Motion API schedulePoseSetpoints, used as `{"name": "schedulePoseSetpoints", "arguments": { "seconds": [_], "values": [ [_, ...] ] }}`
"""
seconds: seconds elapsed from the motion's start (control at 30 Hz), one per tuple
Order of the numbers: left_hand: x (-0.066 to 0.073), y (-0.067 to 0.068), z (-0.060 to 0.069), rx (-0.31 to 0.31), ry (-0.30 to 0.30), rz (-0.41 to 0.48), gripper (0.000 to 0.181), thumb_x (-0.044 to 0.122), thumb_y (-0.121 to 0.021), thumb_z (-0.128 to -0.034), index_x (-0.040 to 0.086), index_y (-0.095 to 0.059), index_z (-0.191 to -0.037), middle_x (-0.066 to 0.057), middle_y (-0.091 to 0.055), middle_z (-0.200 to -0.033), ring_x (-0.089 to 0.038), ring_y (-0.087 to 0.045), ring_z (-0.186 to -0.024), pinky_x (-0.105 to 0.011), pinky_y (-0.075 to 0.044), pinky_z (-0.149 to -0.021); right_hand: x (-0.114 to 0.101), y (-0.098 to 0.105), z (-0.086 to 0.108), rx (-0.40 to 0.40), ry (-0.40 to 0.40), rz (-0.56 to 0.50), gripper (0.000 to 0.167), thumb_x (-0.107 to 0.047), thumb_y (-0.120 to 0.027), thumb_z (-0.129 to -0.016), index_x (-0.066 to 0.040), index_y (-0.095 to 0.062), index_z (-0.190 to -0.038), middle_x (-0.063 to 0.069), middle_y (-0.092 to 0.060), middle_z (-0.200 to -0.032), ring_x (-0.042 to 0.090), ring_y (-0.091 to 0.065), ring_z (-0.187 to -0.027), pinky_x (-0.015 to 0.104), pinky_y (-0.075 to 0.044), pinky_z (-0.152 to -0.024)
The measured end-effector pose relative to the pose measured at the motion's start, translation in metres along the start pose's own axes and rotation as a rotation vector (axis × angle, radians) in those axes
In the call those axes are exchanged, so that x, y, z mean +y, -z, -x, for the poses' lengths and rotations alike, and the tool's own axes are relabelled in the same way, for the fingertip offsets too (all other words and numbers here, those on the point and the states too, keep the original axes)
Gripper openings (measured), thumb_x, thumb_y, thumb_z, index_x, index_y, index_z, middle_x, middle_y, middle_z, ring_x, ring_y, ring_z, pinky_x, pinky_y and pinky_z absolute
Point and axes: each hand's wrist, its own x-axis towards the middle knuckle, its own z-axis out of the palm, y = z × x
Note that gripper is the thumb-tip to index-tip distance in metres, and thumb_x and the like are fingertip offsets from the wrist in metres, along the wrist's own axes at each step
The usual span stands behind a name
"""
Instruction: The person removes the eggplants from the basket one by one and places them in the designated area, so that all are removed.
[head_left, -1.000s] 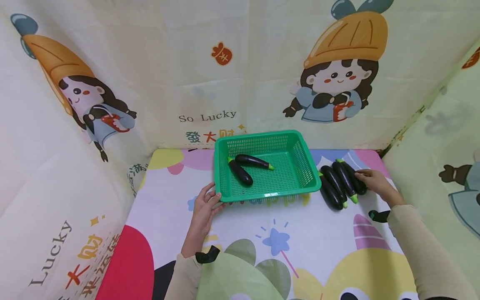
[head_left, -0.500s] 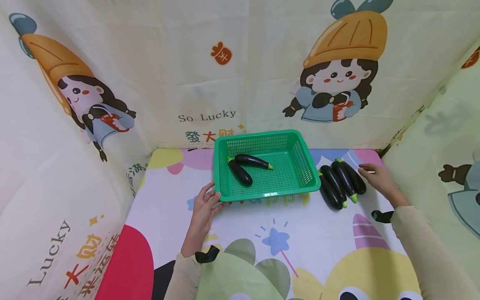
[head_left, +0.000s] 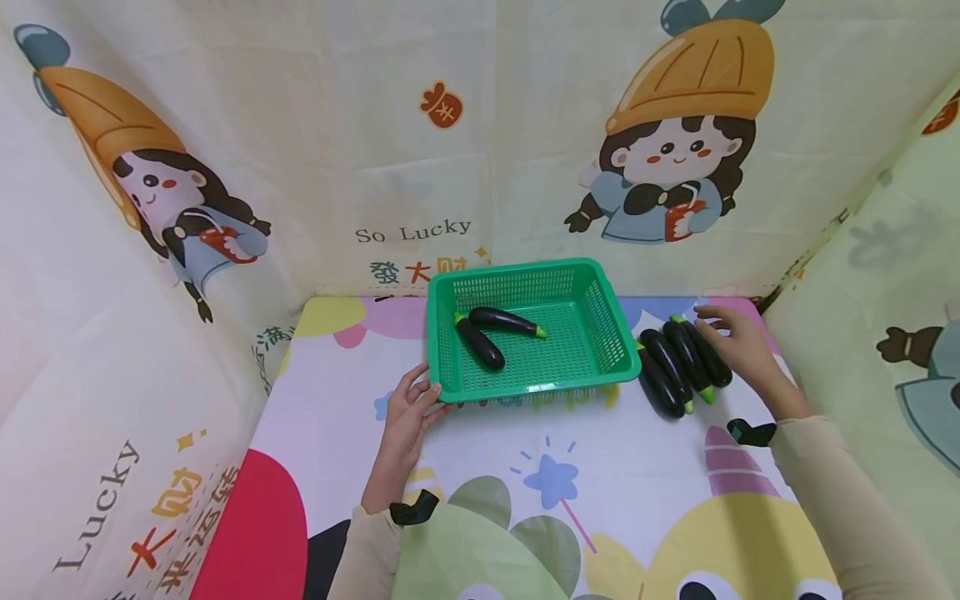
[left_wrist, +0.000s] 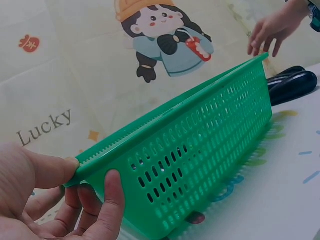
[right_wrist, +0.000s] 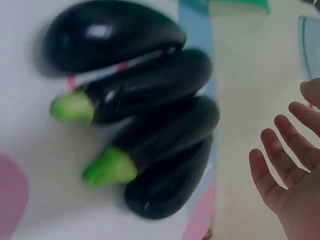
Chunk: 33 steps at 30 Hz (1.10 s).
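A green plastic basket [head_left: 555,392] stands on the table, and two eggplants [head_left: 480,343] lie inside its left half. At its front left corner my left hand [head_left: 407,421] grips the rim, thumb on top and fingers underneath, as the left wrist view shows. Several dark eggplants [right_wrist: 150,85] with green stems lie side by side to the right of the basket. Over the far end of that row hovers my right hand [head_left: 742,346], holding nothing. Its fingers [right_wrist: 282,150] are spread and loosely bent in the right wrist view, apart from the eggplants.
A printed cloth covers the table [head_left: 480,450]. Cloth walls [head_left: 525,167] with cartoon figures rise at the back and on both sides, close behind the basket. A dark patch [head_left: 327,562] shows beside the left sleeve.
My right hand drew off the rightmost eggplant to the right, then moved up and left over the row's far end. The left hand and basket stayed put.
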Motion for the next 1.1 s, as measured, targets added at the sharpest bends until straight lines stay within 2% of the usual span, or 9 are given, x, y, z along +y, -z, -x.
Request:
{"name": "schedulePoseSetpoints", "arguments": {
  "seconds": [0.1, 0.17, 0.33, 0.53, 0.77, 0.83, 0.93, 1.03, 1.1],
  "values": [
    [0.0, 0.0, -0.001, -0.005, 0.0, -0.001, 0.056, 0.008, -0.06, -0.1056, 0.017, -0.041, -0.157, -0.018, -0.054, -0.135, -0.013, -0.07, -0.095, -0.047, -0.061, -0.096, -0.015, -0.004, -0.001, 0.021, 0.035, -0.011, 0.038, -0.018, -0.059, -0.106, 0.003, -0.062, -0.138, 0.029, -0.065, -0.133, 0.001, -0.059, -0.102, -0.001, -0.037, -0.076],
    [0.0, 0.0, -0.001, -0.007, 0.001, 0.001, 0.056, 0.008, -0.06, -0.1056, 0.017, -0.041, -0.157, -0.02, -0.053, -0.136, -0.013, -0.07, -0.095, -0.049, -0.06, -0.098, -0.025, -0.006, -0.002, 0.023, 0.037, -0.012, 0.039, -0.019, -0.059, -0.106, 0.002, -0.063, -0.139, 0.026, -0.065, -0.135, -0.005, -0.055, -0.101, -0.002, -0.037, -0.078],
    [0.0, -0.001, -0.001, -0.01, 0.0, 0.014, 0.056, 0.007, -0.06, -0.1053, 0.016, -0.041, -0.157, -0.019, -0.054, -0.134, -0.013, -0.071, -0.095, -0.05, -0.06, -0.097, -0.048, -0.014, 0.0, -0.002, 0.006, -0.009, 0.043, -0.028, -0.056, -0.109, -0.002, -0.059, -0.143, 0.022, -0.061, -0.141, 0.022, -0.059, -0.114, -0.001, -0.035, -0.081],
    [0.0, -0.001, -0.001, -0.011, -0.001, 0.011, 0.056, 0.008, -0.06, -0.1056, 0.016, -0.041, -0.157, -0.018, -0.055, -0.133, -0.013, -0.07, -0.095, -0.047, -0.061, -0.096, -0.068, -0.026, 0.003, -0.007, 0.021, -0.038, 0.045, -0.031, -0.056, -0.109, -0.005, -0.057, -0.146, 0.018, -0.059, -0.142, 0.009, -0.054, -0.111, 0.0, -0.038, -0.083],
    [0.0, 0.001, -0.001, -0.007, -0.006, -0.002, 0.056, 0.01, -0.06, -0.1063, 0.014, -0.039, -0.158, -0.016, -0.056, -0.131, -0.011, -0.071, -0.095, -0.035, -0.063, -0.088, -0.096, -0.044, 0.005, 0.019, 0.027, -0.087, 0.046, -0.033, -0.056, -0.109, -0.008, -0.056, -0.148, 0.017, -0.058, -0.143, 0.032, -0.058, -0.12, 0.004, -0.042, -0.082],
    [0.0, 0.001, -0.001, -0.008, -0.007, -0.002, 0.056, 0.01, -0.06, -0.1064, 0.014, -0.039, -0.159, -0.016, -0.055, -0.132, -0.011, -0.071, -0.095, -0.034, -0.063, -0.087, -0.104, -0.051, 0.006, 0.036, 0.02, -0.1, 0.045, -0.032, -0.057, -0.109, -0.01, -0.056, -0.148, 0.016, -0.058, -0.143, 0.033, -0.059, -0.121, 0.011, -0.047, -0.085],
    [-0.001, 0.001, -0.001, -0.006, -0.003, 0.001, 0.057, 0.01, -0.06, -0.1062, 0.015, -0.039, -0.159, -0.015, -0.056, -0.132, -0.011, -0.071, -0.096, -0.035, -0.063, -0.088, -0.115, -0.062, 0.008, 0.067, 0.04, -0.132, 0.043, -0.027, -0.058, -0.108, -0.008, -0.057, -0.147, 0.017, -0.058, -0.144, 0.034, -0.06, -0.122, 0.033, -0.055, -0.093],
    [-0.002, 0.002, -0.001, -0.005, -0.001, 0.0, 0.056, 0.01, -0.06, -0.1062, 0.016, -0.039, -0.158, -0.013, -0.057, -0.131, -0.011, -0.071, -0.096, -0.035, -0.063, -0.089, -0.122, -0.072, 0.009, 0.088, 0.069, -0.163, 0.042, -0.023, -0.059, -0.108, -0.005, -0.057, -0.146, 0.019, -0.058, -0.143, 0.036, -0.06, -0.122, 0.052, -0.054, -0.097],
    [-0.002, 0.002, -0.001, -0.004, -0.003, 0.007, 0.057, 0.009, -0.06, -0.1061, 0.015, -0.039, -0.158, -0.013, -0.057, -0.131, -0.011, -0.071, -0.096, -0.035, -0.063, -0.088, -0.127, -0.078, 0.008, 0.096, 0.093, -0.183, 0.042, -0.021, -0.06, -0.108, -0.004, -0.057, -0.146, 0.02, -0.058, -0.143, 0.037, -0.06, -0.121, 0.058, -0.052, -0.098]
  ]
}}
